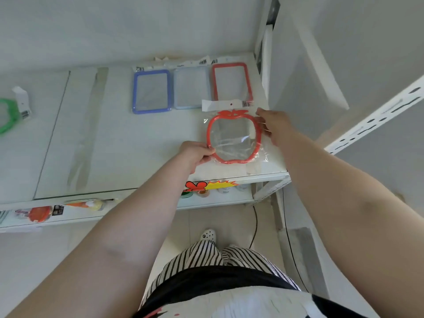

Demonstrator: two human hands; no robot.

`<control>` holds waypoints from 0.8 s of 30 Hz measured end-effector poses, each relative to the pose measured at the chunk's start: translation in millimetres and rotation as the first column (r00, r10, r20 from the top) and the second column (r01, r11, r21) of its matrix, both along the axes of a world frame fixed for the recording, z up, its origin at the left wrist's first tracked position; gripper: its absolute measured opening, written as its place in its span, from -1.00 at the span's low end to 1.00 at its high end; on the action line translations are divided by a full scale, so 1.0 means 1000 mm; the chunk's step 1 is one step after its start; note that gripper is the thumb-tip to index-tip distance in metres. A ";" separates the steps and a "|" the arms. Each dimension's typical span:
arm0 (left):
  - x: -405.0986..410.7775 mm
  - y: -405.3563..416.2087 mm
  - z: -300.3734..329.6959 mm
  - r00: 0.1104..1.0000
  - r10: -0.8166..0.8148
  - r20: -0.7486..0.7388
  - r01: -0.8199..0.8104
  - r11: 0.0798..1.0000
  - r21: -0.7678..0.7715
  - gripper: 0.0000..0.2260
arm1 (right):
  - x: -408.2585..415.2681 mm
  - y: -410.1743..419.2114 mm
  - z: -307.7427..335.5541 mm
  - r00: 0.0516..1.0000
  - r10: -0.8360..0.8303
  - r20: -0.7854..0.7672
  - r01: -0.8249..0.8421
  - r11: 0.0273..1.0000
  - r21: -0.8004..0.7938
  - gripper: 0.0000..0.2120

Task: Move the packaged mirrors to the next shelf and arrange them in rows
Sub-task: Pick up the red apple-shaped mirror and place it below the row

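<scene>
A red apple-shaped mirror (234, 136) in a clear plastic bag lies near the front right of the white shelf (119, 145). My left hand (197, 154) pinches its lower left rim. My right hand (273, 125) holds its right edge. Behind it, along the back of the shelf, stand three packaged rectangular mirrors in a row: a blue one (152, 91), a pale blue one (191, 88) and a red one (231, 81). A green-framed packaged mirror (8, 114) lies on the neighbouring shelf at the far left.
A white slotted upright (376, 118) slants at the right. A lower shelf (215, 199) holds small items and bright stickers. A seam (54, 131) divides the two shelf boards. My striped trousers and a white shoe (208, 235) show below.
</scene>
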State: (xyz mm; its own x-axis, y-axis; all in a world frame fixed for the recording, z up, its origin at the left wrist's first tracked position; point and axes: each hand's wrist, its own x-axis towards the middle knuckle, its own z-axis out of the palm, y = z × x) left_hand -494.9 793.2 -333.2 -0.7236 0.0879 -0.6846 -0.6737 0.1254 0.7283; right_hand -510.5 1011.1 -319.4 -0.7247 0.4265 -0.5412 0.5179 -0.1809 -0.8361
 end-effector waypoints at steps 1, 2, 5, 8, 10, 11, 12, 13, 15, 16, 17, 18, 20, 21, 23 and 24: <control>0.001 0.002 -0.002 1.000 0.005 0.007 -0.005 1.000 0.006 -0.86 | -0.005 -0.001 -0.002 1.000 -0.009 -0.011 0.009 1.000 0.014 -0.86; -0.001 0.003 -0.004 1.000 0.015 0.010 -0.015 1.000 0.011 -0.87 | -0.009 -0.001 -0.005 1.000 -0.017 -0.023 0.017 0.999 0.033 -0.87; -0.006 0.011 -0.011 0.999 0.040 0.018 -0.040 0.999 0.005 -0.88 | -0.020 0.002 -0.018 0.998 -0.040 -0.050 0.045 0.994 0.098 -0.83; -0.007 0.017 -0.018 0.999 0.026 0.023 -0.025 0.999 -0.041 -0.86 | -0.028 0.010 -0.036 0.997 -0.051 -0.054 0.057 0.991 0.117 -0.58; -0.007 0.020 -0.022 1.000 0.024 -0.008 -0.024 0.998 -0.066 -0.84 | -0.030 0.010 -0.041 0.998 -0.039 -0.049 0.044 0.993 0.110 -0.55; -0.007 0.021 -0.024 0.999 0.020 -0.031 -0.022 0.996 -0.083 -0.84 | -0.030 0.009 -0.041 0.998 -0.035 -0.048 0.040 0.993 0.112 -0.56; -0.009 0.023 -0.025 0.998 0.012 -0.058 -0.018 0.994 -0.108 -0.85 | -0.030 0.009 -0.041 0.998 -0.036 -0.050 0.043 0.991 0.127 -0.57; -0.010 0.024 -0.025 0.996 -0.002 -0.084 -0.009 0.990 -0.139 -0.85 | -0.028 0.010 -0.041 0.998 -0.046 -0.042 0.051 0.988 0.147 -0.56; -0.011 0.026 -0.023 0.992 -0.044 -0.120 0.019 0.978 -0.209 -0.83 | -0.020 0.010 -0.039 0.998 -0.058 -0.019 0.060 0.980 0.187 -0.51; -0.012 0.027 -0.023 0.987 -0.072 -0.142 0.035 0.967 -0.253 -0.81 | -0.014 0.009 -0.039 0.998 -0.059 -0.008 0.059 0.974 0.217 -0.50; -0.013 0.028 -0.022 0.980 -0.102 -0.168 0.046 0.950 -0.310 -0.79 | -0.007 0.008 -0.039 0.998 -0.055 0.008 0.052 0.967 0.249 -0.52; -0.012 0.029 -0.020 0.972 -0.130 -0.194 0.050 0.927 -0.371 -0.78 | 0.001 0.006 -0.040 0.998 -0.048 0.036 0.035 0.958 0.286 -0.54; -0.011 0.030 -0.017 0.953 -0.201 -0.225 0.070 0.872 -0.484 -0.86 | 0.021 -0.002 -0.038 0.994 -0.021 0.104 -0.019 0.929 0.369 -0.56; -0.010 0.029 -0.017 0.946 -0.234 -0.225 0.085 0.848 -0.523 -0.86 | 0.030 -0.006 -0.036 0.991 -0.003 0.131 -0.050 0.915 0.401 -0.55; -0.007 0.029 -0.017 0.942 -0.253 -0.221 0.100 0.839 -0.535 -0.82 | 0.044 -0.013 -0.033 0.988 0.026 0.155 -0.092 0.894 0.439 -0.52; -0.006 0.029 -0.018 0.947 -0.232 -0.222 0.089 0.855 -0.512 -0.82 | 0.049 -0.015 -0.032 0.986 0.033 0.161 -0.103 0.888 0.448 -0.50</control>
State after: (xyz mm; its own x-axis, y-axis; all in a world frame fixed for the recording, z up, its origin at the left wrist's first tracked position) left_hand -500.7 822.6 -350.8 -0.8888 -0.0748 -0.4522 -0.4018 0.6019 0.6902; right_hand -461.8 996.5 -351.8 -0.6894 0.6030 -0.4013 0.6367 0.2402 -0.7327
